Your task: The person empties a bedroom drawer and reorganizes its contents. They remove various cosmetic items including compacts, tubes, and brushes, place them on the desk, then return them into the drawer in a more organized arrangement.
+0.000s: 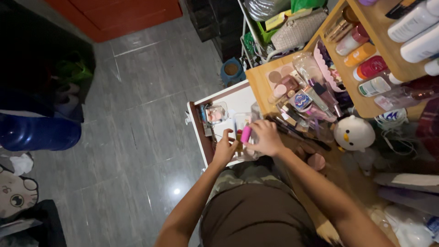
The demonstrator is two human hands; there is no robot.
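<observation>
Seen from above, a seated person's two bare hands meet over an open white drawer [197, 132] pulled out from a cluttered wooden worktop [259, 77]; a small pink tube-shaped item [246, 134], perhaps a cosmetic, is held upright between them, just above the drawer's near edge. The right hand [267, 138] is closed over the item's right side, its grip clamped on it; the left hand [225, 148] is curled close against the lower left, fingers bent, though whether its grip is shut on the item or merely touching cannot be told. The item is judged light, rigid and smooth, so possibly slippery; it is best pinched around its middle. A clear plastic box [216, 112] lies in the drawer; bottles, brushes and a white bird-shaped figure [353, 132] crowd the worktop nearby.
</observation>
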